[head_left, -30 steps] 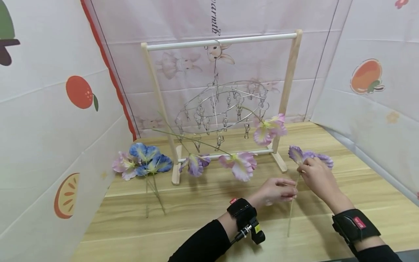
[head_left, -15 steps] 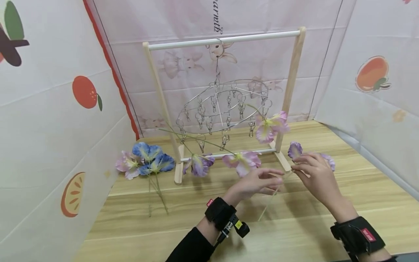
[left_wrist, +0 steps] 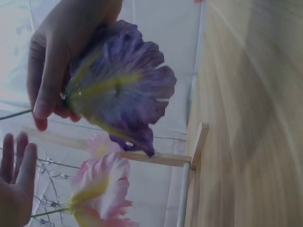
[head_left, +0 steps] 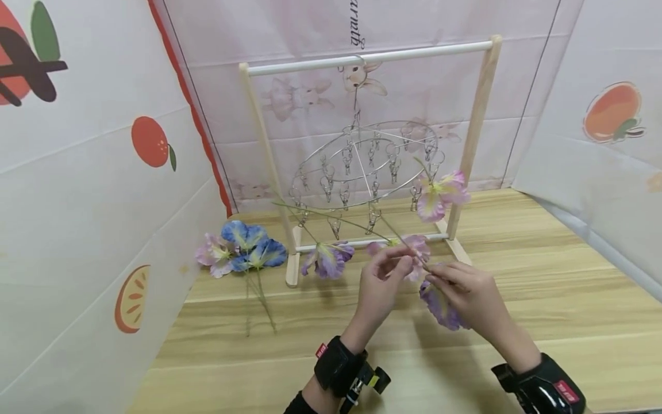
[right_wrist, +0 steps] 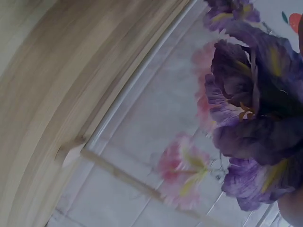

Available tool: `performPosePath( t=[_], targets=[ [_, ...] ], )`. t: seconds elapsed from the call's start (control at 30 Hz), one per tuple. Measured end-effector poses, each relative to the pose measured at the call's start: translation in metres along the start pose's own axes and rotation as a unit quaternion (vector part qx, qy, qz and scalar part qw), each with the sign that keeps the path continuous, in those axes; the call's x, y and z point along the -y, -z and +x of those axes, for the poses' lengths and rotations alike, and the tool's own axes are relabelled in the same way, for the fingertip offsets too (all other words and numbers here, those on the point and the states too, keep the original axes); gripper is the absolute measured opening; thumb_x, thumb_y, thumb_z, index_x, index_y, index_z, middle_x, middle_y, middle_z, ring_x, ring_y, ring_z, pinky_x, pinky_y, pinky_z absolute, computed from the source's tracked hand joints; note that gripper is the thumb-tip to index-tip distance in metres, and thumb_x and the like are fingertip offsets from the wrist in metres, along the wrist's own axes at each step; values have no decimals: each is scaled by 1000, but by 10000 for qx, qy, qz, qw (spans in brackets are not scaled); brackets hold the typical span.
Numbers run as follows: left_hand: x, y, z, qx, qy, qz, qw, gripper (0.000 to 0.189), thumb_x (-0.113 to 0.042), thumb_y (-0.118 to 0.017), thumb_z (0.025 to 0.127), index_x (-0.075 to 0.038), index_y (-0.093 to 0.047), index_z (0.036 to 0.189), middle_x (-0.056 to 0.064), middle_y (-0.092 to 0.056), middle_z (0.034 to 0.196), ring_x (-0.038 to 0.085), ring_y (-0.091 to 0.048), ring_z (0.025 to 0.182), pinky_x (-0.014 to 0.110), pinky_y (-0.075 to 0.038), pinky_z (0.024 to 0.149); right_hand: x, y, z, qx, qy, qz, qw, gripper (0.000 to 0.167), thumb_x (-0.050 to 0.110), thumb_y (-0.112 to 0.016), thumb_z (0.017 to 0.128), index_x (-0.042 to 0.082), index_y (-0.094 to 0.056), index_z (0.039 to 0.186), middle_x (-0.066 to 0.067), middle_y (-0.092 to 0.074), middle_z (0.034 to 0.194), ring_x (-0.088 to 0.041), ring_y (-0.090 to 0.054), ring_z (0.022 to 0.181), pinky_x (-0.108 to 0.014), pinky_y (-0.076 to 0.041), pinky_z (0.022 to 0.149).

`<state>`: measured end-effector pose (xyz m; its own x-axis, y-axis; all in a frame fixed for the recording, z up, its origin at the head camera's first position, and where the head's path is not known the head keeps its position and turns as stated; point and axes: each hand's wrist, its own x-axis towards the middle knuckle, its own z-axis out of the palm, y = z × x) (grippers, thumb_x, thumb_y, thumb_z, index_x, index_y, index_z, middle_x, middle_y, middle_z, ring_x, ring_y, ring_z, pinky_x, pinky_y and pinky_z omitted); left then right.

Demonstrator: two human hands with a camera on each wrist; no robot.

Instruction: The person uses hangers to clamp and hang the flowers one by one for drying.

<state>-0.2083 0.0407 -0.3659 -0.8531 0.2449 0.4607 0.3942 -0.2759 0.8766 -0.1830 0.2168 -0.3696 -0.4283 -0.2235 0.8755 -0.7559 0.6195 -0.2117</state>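
My right hand [head_left: 470, 296] pinches a purple artificial flower [head_left: 446, 310] by its stem just behind the petals. The bloom hangs down below that hand, and its green stem slants up and away toward the clip hanger [head_left: 362, 167]. My left hand [head_left: 380, 282] is beside the stem, its fingertips close to it; the left wrist view shows those fingers [left_wrist: 23, 165] extended, apart from the stem. A pink flower [head_left: 421, 247] hangs right behind the hands, partly covered by them. The right wrist view shows the purple petals [right_wrist: 255, 137] large, the hand mostly cut off.
A wooden rack [head_left: 468, 138] carries the round metal hanger with several clips. Another pink flower [head_left: 439, 198] and a lighter purple one [head_left: 327, 261] hang there. Blue flowers [head_left: 264, 253] and a pink one [head_left: 214, 253] lie on the table [head_left: 217, 351] at left.
The purple flower has turned round: its stem pointed toward me and now points toward the hanger, bloom nearer me. The right hand came left; the left hand moved left and up, off the lower stem.
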Motion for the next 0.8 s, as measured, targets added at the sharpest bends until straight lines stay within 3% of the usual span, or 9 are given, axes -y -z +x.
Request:
performPosePath(
  t=[0.2,0.37,0.47,0.8],
  targets=[
    [-2,16,-13,-735,-741,-524,9932,36,-17,-61,94,15,-55,111,37,-58,107,2,-66,90,24,-60,85,20,-28,7,212,10,432,9988,28,-10,-77,66,3,-75,91,-9,-74,80,-12,-67,66,-5,-54,65],
    [-3,32,-24,-1121,-1083,-578,9861,34,-12,-63,92,18,-54,108,5,-70,98,2,-67,86,22,-61,80,33,-47,11,329,181,709,9968,29,-10,-77,67,4,-75,93,-5,-74,79,-7,-65,62,-6,-53,61],
    [-4,41,-28,-1281,-1121,-502,9841,34,-9,-64,91,18,-54,108,-9,-68,97,1,-67,86,21,-61,78,37,-58,15,386,253,858,9952,27,-9,-76,68,5,-75,91,-2,-72,77,-3,-61,61,-5,-50,58],
    [-3,65,-36,-1749,-1013,-474,9782,32,-5,-65,89,18,-53,106,-9,-67,94,4,-67,84,21,-62,72,48,-87,21,537,319,907,9939,22,-4,-78,69,6,-75,88,-1,-72,74,-2,-61,58,-5,-51,56]
  ],
)
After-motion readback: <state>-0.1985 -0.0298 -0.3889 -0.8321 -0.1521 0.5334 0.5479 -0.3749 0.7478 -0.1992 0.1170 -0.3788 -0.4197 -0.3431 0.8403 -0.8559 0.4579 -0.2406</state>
